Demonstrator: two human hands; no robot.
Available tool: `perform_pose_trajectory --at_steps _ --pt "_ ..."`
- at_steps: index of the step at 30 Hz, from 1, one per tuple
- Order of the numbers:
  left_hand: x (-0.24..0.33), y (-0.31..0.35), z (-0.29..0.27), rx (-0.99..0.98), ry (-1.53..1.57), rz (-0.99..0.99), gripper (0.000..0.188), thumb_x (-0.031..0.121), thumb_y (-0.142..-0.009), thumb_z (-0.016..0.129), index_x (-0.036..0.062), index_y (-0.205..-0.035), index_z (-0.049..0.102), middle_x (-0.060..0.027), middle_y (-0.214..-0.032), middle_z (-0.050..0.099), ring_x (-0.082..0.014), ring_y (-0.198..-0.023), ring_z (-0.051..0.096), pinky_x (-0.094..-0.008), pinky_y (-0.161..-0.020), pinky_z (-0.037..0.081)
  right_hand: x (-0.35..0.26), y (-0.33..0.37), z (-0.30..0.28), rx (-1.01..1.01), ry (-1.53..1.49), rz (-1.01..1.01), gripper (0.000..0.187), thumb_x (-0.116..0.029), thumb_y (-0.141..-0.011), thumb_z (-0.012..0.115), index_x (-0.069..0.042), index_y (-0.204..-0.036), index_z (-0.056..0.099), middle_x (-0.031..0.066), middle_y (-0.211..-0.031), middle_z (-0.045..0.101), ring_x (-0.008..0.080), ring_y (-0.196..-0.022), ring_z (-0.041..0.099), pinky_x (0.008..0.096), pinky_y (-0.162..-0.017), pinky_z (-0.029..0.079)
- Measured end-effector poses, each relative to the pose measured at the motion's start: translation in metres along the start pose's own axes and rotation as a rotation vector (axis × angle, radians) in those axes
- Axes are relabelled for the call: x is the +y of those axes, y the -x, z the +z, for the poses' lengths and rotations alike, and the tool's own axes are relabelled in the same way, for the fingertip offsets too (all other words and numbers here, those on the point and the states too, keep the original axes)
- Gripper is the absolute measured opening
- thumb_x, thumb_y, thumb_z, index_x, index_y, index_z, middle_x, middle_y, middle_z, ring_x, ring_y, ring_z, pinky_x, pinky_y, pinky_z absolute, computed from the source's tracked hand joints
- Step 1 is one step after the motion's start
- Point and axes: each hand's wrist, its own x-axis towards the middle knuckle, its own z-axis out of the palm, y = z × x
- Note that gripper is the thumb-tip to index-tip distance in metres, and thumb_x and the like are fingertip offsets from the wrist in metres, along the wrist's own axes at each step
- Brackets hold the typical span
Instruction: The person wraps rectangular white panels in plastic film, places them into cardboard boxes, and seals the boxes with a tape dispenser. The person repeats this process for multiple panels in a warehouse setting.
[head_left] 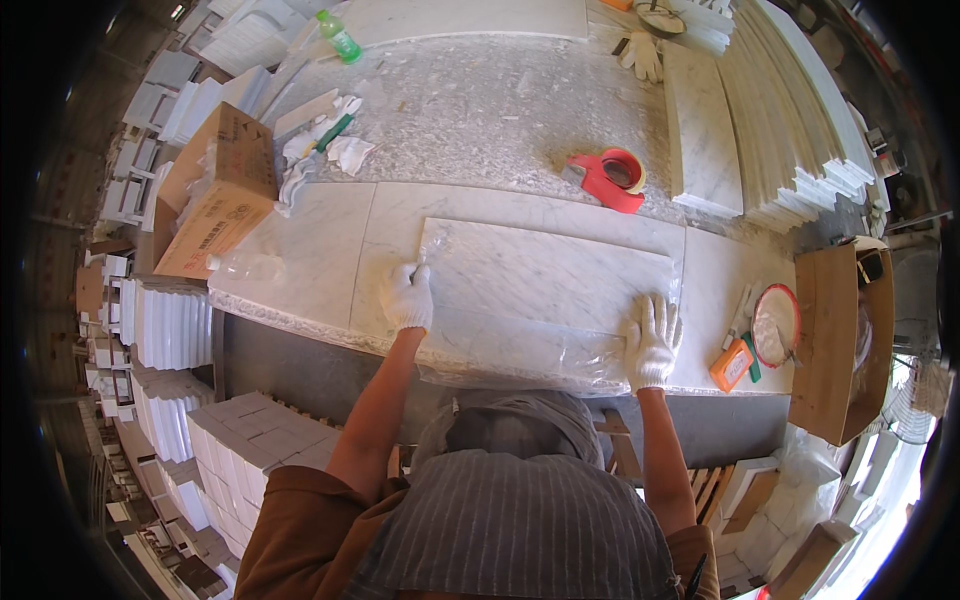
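Note:
A white, grey-veined marble slab (545, 275) lies on the bench before me, with clear plastic film (520, 350) around it that hangs over the near edge. Both my hands wear white knit gloves. My left hand (407, 297) is closed at the slab's left edge, its fingers pinching what looks like the film there. Flat on the film at the slab's near right corner rests my right hand (653, 342), fingers stretched out and holding nothing. Beyond the slab is a red tape dispenser (610, 178) with a roll of tape in it.
Cardboard boxes stand left (228, 190) and right (840, 340). A red-rimmed bowl (775, 325) and an orange box (732, 366) sit near the bench's right end. Marble slabs (775, 130) are stacked far right. A green bottle (340, 40) and a green-handled tool (335, 132) lie far left.

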Motion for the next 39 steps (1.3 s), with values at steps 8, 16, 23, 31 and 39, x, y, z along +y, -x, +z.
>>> perform_pose_trajectory --at_steps 8,16,23,31,39 --pt "-0.006 -0.024 -0.001 -0.060 -0.048 -0.088 0.027 0.035 -0.087 0.067 0.0083 -0.092 0.071 -0.0156 -0.094 0.070 -0.0339 -0.085 0.067 -0.0452 -0.075 0.051 -0.008 0.000 -0.001 -0.026 -0.029 -0.017 0.052 -0.033 -0.097 0.051 -0.011 -0.145 0.047 0.0130 -0.153 0.040 0.0387 -0.142 0.031 0.0521 -0.118 0.020" --pt "-0.018 -0.025 0.001 -0.084 -0.104 -0.030 0.028 0.036 -0.087 0.066 0.0091 -0.092 0.069 -0.0150 -0.093 0.068 -0.0345 -0.087 0.066 -0.0465 -0.076 0.050 -0.012 0.005 0.003 -0.007 -0.034 -0.012 0.054 -0.034 -0.097 0.050 -0.011 -0.146 0.046 0.0126 -0.153 0.040 0.0393 -0.143 0.030 0.0515 -0.119 0.019" --pt "-0.013 -0.022 -0.007 -0.082 -0.184 -0.008 0.030 0.035 -0.089 0.065 0.0095 -0.103 0.068 -0.0159 -0.102 0.067 -0.0334 -0.096 0.063 -0.0449 -0.083 0.049 -0.015 0.005 0.000 -0.022 -0.077 0.009 0.055 -0.034 -0.097 0.049 -0.009 -0.146 0.044 0.0134 -0.154 0.038 0.0404 -0.143 0.030 0.0522 -0.119 0.019" --pt "0.094 0.039 0.001 -0.203 -0.199 1.068 0.039 0.036 -0.091 0.061 0.0162 -0.125 0.061 -0.0108 -0.137 0.054 -0.0312 -0.127 0.048 -0.0502 -0.111 0.034 -0.013 0.006 -0.002 -0.005 -0.081 0.025 0.055 -0.033 -0.096 0.050 -0.009 -0.145 0.046 0.0130 -0.153 0.040 0.0393 -0.142 0.032 0.0519 -0.118 0.020" --pt "0.120 0.077 0.033 -0.486 -0.104 1.258 0.049 0.043 -0.088 0.062 0.0218 -0.132 0.060 -0.0117 -0.142 0.050 -0.0338 -0.131 0.045 -0.0550 -0.113 0.029 -0.003 -0.006 -0.002 0.024 -0.010 0.141 0.054 -0.029 -0.096 0.049 -0.011 -0.147 0.044 0.0118 -0.154 0.039 0.0358 -0.143 0.032 0.0506 -0.119 0.019"
